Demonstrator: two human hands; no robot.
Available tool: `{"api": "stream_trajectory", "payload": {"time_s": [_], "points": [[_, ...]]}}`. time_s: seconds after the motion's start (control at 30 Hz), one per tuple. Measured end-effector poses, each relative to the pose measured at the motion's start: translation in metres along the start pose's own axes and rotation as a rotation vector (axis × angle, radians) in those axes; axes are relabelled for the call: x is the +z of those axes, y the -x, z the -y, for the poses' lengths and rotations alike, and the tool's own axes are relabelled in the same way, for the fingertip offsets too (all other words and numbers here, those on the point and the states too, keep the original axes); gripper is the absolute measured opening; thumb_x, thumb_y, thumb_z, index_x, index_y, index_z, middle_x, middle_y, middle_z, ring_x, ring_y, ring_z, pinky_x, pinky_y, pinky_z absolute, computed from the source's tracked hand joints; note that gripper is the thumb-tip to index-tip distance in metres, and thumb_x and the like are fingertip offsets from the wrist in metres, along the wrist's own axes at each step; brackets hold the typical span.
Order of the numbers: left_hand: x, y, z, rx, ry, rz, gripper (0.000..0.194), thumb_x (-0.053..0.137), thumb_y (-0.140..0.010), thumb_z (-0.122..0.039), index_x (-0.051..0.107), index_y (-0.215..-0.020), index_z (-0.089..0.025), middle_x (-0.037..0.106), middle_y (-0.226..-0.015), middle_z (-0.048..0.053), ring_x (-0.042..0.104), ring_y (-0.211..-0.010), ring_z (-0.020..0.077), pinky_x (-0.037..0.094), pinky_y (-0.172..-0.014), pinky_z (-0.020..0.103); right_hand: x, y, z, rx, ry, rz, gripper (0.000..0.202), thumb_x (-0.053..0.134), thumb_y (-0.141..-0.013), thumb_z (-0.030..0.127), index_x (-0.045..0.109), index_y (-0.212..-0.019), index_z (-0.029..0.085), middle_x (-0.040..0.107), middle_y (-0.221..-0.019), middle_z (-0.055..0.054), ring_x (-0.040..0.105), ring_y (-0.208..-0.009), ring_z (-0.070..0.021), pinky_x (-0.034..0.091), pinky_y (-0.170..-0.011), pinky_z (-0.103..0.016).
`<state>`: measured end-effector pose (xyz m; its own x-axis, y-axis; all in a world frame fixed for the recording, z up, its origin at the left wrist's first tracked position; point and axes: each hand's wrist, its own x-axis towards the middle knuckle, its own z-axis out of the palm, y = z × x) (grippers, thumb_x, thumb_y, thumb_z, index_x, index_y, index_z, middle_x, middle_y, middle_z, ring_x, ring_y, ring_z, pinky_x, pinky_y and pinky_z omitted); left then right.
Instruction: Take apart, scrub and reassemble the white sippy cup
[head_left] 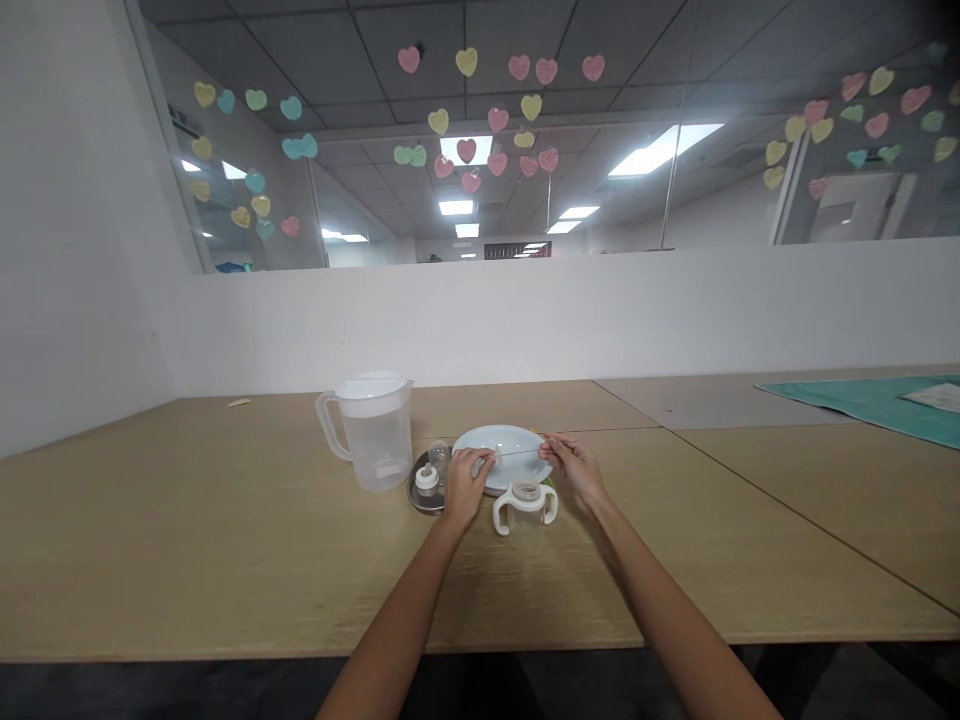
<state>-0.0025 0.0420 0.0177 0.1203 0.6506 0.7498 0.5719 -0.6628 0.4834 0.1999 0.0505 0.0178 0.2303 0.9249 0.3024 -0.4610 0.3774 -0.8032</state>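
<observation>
Over a white oval basin (480, 436), my left hand (466, 487) and my right hand (576, 470) are pinched closed on opposite ends of a thin, straw-like tube (519, 452). The tube lies roughly level between them. Just in front of the basin stands a clear bottle body with two white handles (526, 512), its mouth open at the top. To the left of my left hand, a round metal tray (417, 500) holds a white-ringed bottle top (427, 480) and a clear dome-shaped cap (439, 455). My left hand partly covers the tray and the basin's edge.
A translucent lidded pitcher (379, 435) stands left of the tray, handle to the left. A small flat item (238, 402) lies at the back left. Green cloth (870, 400) covers the far right. Behind the wooden table (225, 560) rises a white wall (495, 320).
</observation>
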Motion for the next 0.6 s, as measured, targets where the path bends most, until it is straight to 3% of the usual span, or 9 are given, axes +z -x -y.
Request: {"api": "stream_trajectory", "payload": {"time_s": [0.6], "points": [[-0.0022,-0.0004,-0.0022,0.045,-0.025,-0.019,0.018,0.053,-0.087,-0.028,0.067,-0.09,-0.018,0.069,-0.092,0.004,0.057,-0.091,0.0184,0.043,-0.085,0.033,-0.001,-0.0014,-0.0015,-0.009,-0.012,0.035,0.036,0.08,-0.057,0.042,0.07,-0.081,0.016,0.069,-0.071,-0.003,0.064,-0.063,-0.0123,0.055,-0.067,-0.023]]}}
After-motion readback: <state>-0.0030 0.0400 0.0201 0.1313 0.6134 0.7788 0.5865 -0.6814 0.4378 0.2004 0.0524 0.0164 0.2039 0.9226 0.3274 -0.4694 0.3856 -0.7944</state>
